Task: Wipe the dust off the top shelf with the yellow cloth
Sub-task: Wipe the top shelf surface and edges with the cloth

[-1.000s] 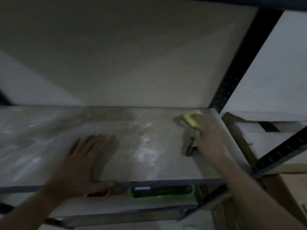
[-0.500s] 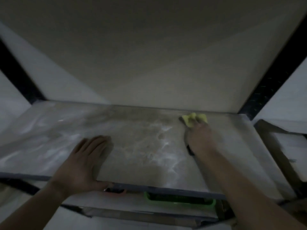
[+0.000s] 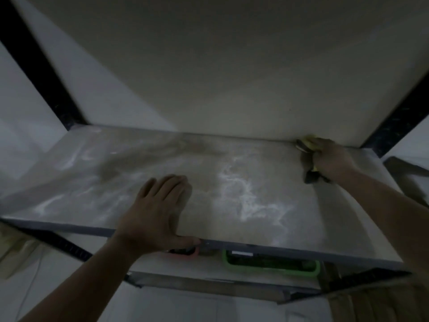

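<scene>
The top shelf [image 3: 274, 231] is steadied at its near edge by the left hand [image 3: 157, 212], laid flat with fingers straight. White dust [image 3: 243, 196] lies across the middle. In the far right corner the yellow cloth [image 3: 310, 142] is gripped by the right hand [image 3: 332, 159]. It is best pressed flat and drawn nearward in overlapping strokes.

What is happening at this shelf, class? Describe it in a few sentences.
A person is dusting the top shelf. Their right hand grips the yellow cloth at the far right corner, against the back wall. Their left hand rests flat near the front edge. White dust streaks lie across the middle, so wiping is unfinished.
</scene>
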